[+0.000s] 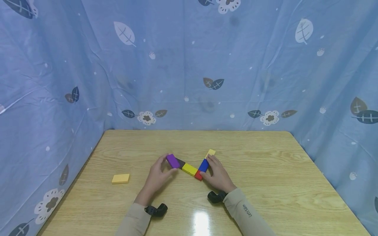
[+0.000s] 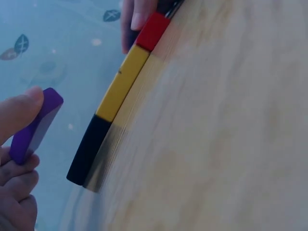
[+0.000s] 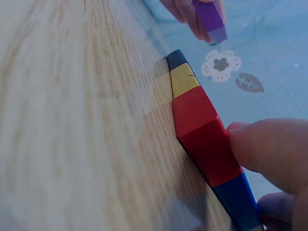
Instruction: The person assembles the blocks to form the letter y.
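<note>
Between the thumb and fingertips of my left hand [image 1: 156, 177] is a purple block [image 1: 173, 161], tilted and raised off the table in the left wrist view. It overlaps the black block [image 1: 180, 163] in the head view. From the black block a bent row runs through a yellow block [image 1: 189, 169], a red block [image 1: 198, 176], a blue block [image 1: 203, 166] and a pale yellow block [image 1: 210, 152]. My right hand [image 1: 220, 175] spans the right part of that row. Its thumb touches the red block [image 3: 204, 144], and its fingers reach past the blue block [image 3: 239, 202] to the pale yellow one.
Another pale yellow block [image 1: 120, 179] lies flat on the wooden table [image 1: 265, 164], left of my left hand. A blue patterned curtain [image 1: 183, 65] hangs behind the table and along both sides. Both wrists wear black camera mounts.
</note>
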A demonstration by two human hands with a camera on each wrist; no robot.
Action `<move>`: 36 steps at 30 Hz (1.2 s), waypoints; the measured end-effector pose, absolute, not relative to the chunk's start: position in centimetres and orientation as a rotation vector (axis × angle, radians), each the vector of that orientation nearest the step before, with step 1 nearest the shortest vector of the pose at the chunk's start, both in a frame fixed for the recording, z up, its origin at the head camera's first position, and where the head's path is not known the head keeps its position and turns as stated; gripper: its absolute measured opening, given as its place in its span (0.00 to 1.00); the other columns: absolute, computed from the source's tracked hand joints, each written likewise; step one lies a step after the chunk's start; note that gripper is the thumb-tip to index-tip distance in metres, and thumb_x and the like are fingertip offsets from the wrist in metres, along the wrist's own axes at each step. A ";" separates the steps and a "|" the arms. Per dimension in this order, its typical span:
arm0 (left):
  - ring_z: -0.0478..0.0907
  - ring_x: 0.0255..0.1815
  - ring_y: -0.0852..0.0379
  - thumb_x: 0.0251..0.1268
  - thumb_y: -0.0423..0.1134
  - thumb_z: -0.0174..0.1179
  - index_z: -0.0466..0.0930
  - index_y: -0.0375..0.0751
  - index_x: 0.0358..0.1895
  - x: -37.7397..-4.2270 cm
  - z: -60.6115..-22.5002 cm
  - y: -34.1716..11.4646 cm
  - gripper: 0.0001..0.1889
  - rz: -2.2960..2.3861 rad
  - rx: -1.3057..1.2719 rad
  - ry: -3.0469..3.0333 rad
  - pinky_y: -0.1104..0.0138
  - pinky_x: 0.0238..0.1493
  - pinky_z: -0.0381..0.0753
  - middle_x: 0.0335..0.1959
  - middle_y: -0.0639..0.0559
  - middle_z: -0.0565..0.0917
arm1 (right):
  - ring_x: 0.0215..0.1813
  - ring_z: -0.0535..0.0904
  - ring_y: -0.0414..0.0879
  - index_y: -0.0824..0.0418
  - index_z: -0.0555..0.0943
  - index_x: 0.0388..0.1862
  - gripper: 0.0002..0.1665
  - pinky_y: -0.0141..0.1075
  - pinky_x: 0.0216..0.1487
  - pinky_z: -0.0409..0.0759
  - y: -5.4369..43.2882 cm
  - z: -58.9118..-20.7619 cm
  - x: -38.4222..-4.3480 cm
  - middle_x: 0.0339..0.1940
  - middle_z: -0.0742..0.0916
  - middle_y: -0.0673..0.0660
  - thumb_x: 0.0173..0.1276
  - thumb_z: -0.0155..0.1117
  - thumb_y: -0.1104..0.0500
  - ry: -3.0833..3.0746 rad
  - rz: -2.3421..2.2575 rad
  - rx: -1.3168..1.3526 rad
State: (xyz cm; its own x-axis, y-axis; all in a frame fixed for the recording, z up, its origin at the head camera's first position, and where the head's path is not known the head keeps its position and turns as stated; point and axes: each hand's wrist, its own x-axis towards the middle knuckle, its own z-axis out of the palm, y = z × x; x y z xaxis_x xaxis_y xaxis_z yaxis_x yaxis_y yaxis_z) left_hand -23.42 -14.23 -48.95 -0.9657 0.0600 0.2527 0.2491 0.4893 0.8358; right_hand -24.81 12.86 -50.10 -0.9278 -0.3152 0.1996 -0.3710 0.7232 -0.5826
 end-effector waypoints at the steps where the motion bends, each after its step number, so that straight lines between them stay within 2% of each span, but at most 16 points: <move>1: 0.62 0.71 0.42 0.53 0.47 0.69 0.60 0.37 0.70 -23.3 -49.0 -14.2 0.42 -1.483 -0.280 -2.548 0.52 0.70 0.62 0.70 0.41 0.66 | 0.76 0.53 0.59 0.67 0.61 0.72 0.46 0.53 0.74 0.57 12.8 -50.1 -24.8 0.74 0.63 0.63 0.65 0.61 0.42 -2.835 0.985 0.565; 10: 0.65 0.69 0.44 0.53 0.47 0.69 0.63 0.42 0.69 -21.5 -49.1 -13.2 0.40 -1.479 -0.448 -2.600 0.53 0.69 0.65 0.68 0.42 0.68 | 0.76 0.54 0.58 0.67 0.61 0.71 0.45 0.53 0.74 0.57 12.8 -50.0 -24.8 0.74 0.63 0.62 0.64 0.61 0.42 -2.839 0.973 0.555; 17: 0.66 0.68 0.42 0.55 0.54 0.66 0.63 0.40 0.69 -20.4 -49.2 -12.7 0.40 -1.433 -0.684 -2.707 0.48 0.68 0.65 0.67 0.41 0.70 | 0.76 0.54 0.59 0.67 0.61 0.71 0.45 0.53 0.74 0.57 12.7 -50.0 -24.7 0.74 0.64 0.63 0.64 0.62 0.42 -2.839 0.974 0.548; 24: 0.68 0.68 0.49 0.54 0.56 0.66 0.64 0.42 0.68 -19.9 -49.2 -12.5 0.41 -1.468 -0.844 -2.786 0.53 0.69 0.66 0.67 0.48 0.71 | 0.76 0.54 0.59 0.67 0.61 0.72 0.45 0.53 0.74 0.56 12.7 -50.0 -24.7 0.74 0.63 0.62 0.64 0.61 0.42 -2.834 0.967 0.549; 36: 0.67 0.68 0.49 0.56 0.58 0.64 0.63 0.42 0.69 -19.5 -49.1 -11.7 0.40 -1.408 -0.960 -2.879 0.55 0.69 0.67 0.68 0.48 0.70 | 0.76 0.54 0.58 0.67 0.61 0.71 0.46 0.53 0.74 0.57 12.7 -49.9 -24.7 0.74 0.64 0.61 0.64 0.61 0.41 -2.841 0.965 0.540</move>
